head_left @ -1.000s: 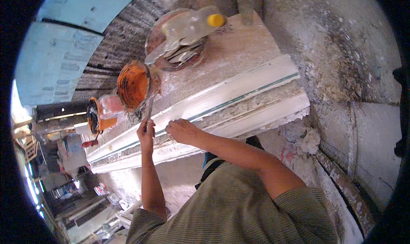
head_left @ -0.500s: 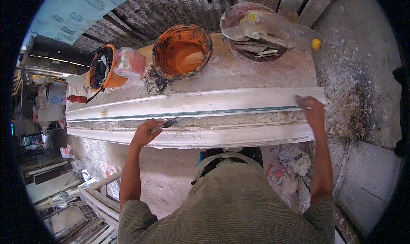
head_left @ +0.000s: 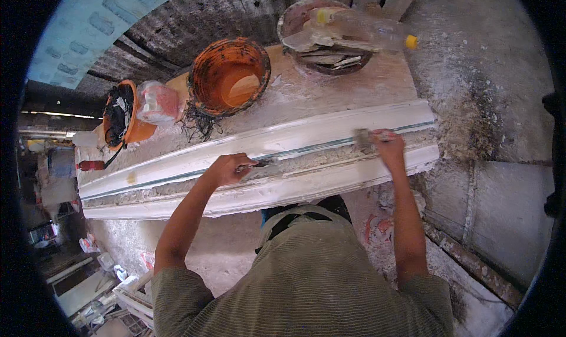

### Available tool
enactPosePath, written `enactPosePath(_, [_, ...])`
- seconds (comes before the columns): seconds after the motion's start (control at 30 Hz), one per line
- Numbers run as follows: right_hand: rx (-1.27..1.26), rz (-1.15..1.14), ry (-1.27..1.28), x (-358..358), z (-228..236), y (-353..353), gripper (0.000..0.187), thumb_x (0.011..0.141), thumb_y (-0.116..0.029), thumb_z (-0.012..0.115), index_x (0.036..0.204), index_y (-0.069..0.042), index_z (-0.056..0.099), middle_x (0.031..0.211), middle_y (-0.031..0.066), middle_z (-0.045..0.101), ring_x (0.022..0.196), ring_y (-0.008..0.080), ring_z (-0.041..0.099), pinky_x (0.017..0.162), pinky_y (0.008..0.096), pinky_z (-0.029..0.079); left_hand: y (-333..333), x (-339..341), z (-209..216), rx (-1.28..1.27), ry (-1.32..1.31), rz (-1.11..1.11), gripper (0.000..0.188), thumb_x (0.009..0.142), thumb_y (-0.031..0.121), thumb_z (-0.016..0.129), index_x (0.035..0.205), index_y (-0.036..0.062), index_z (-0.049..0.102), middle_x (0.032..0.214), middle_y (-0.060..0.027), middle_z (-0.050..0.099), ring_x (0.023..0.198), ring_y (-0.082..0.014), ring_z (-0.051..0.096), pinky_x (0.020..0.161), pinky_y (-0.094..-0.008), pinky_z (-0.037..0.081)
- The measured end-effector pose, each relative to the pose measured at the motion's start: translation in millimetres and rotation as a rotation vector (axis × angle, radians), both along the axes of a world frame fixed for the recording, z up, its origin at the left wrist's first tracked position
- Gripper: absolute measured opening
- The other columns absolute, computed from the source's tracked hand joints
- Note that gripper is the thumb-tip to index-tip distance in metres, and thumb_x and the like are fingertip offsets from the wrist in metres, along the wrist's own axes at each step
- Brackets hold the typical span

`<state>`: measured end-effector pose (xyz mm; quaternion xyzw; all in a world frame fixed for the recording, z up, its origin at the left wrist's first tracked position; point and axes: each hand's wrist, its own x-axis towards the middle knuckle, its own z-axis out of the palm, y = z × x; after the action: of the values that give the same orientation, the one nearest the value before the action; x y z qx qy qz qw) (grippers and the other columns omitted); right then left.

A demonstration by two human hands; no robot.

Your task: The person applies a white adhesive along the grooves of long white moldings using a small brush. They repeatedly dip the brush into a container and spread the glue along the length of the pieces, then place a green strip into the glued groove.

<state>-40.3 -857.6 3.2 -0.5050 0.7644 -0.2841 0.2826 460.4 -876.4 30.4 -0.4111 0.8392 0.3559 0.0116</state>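
Two long white moulding strips lie side by side across the bench: the far strip (head_left: pixel 330 129) has a green line along its near edge, and the near strip (head_left: pixel 283 191) sits closer to my body. Between them runs a rough, crumbly grey-white strip (head_left: pixel 312 162). My left hand (head_left: pixel 231 170) is closed round a small scraper (head_left: pixel 264 163), its dark blade pointing right over the gap. Farther right, my right hand (head_left: pixel 389 147) grips a flat grey-headed tool (head_left: pixel 362 140) beside the green line; motion blurs it, hiding its exact kind.
Along the back stand an orange bucket (head_left: pixel 199 89), a basin (head_left: pixel 290 27) with broken white pieces and a clear plastic bottle (head_left: pixel 377 33), a red-and-clear container (head_left: pixel 158 103) and an orange tub (head_left: pixel 140 129) of dark material. A small red bottle (head_left: pixel 91 165) lies at the left.
My right hand has moved left from the far strip's right end toward the middle gap. The left hand has shifted right along the gap with the scraper. The whole view has tilted.
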Motion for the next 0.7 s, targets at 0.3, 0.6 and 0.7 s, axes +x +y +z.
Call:
enactPosePath(0.3, [-0.074,-0.29,0.107,-182.6,-11.9,27.5,0.02,0.085,-0.025,0.074,0.091,-0.005,0.073,0.084,0.0153,0.072,0.071,0.0336,0.068,0.07,0.0432,0.055,-53.2,-240.2,-38.3,-0.029,0.074,-0.194,0.029,0.091,0.026,0.063,0.116,0.0115,0.069,0.112,-0.0144,0.069,0.102,-0.0362,0.066,0.09,-0.0469,0.054])
enactPosePath(0.6, [-0.294,-0.622,0.118,-281.5,22.0,120.1,0.016,0.089,-0.021,0.073,0.099,-0.009,0.074,0.079,0.005,0.068,0.068,0.0151,0.061,0.064,0.0323,0.049,-95.6,-539.7,-61.7,-0.127,0.024,-0.298,0.026,0.082,0.02,0.062,0.105,0.0096,0.069,0.102,-0.0208,0.069,0.097,-0.041,0.067,0.082,-0.0523,0.055])
enactPosePath(0.7, [-0.295,-0.724,-0.016,-293.8,23.5,149.6,0.015,0.09,-0.018,0.073,0.1,-0.007,0.074,0.083,0.0017,0.069,0.07,0.0125,0.06,0.065,0.0297,0.048,-95.8,-617.3,-64.1,-0.156,0.07,-0.282,0.024,0.083,0.02,0.061,0.103,0.0084,0.068,0.1,-0.0216,0.069,0.095,-0.0419,0.068,0.081,-0.0529,0.056])
